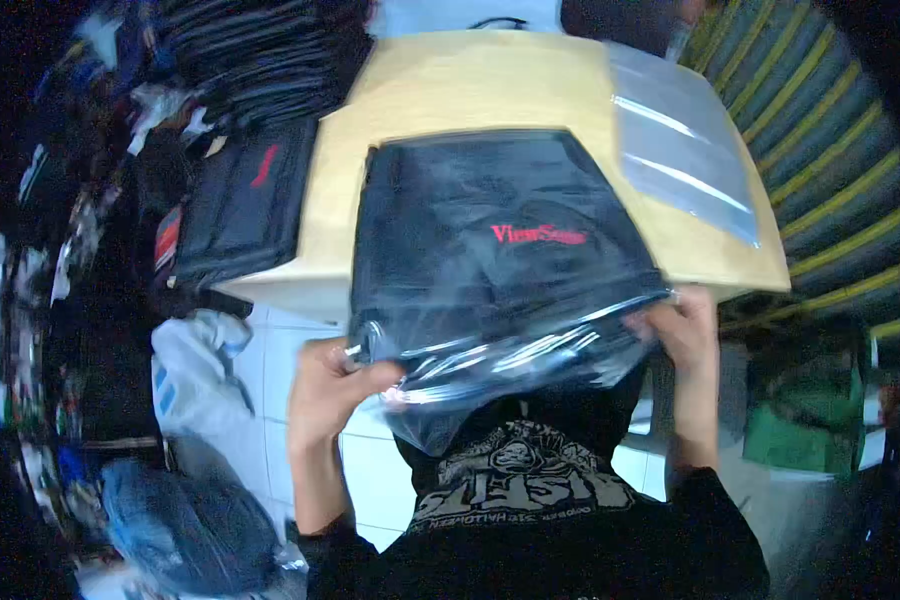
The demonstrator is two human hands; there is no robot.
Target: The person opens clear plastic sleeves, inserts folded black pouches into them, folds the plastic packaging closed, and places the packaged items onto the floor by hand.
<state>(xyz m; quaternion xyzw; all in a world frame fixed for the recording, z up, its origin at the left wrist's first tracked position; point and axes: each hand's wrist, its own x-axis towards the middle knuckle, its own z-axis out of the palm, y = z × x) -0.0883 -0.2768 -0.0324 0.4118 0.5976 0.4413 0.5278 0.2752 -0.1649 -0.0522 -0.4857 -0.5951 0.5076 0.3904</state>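
A flat black bag (490,200) with red lettering that begins "View" lies over the near part of the light wooden table (450,85). Clear plastic wrap (500,355) covers it, shiny and creased along the near edge. My left hand (335,385) pinches the near left corner of the plastic, thumb on top. At the near right corner, my right hand (678,325) grips the plastic with bent fingers. The near end of the wrapped bag overhangs the table edge, in front of my black shirt.
Clear plastic sleeves (680,140) lie on the table's right side. Another black bag with a red mark (250,200) is at the left, below a stack of dark items (255,60). White and blue bundles stand on the floor at left, a green container (805,410) at right.
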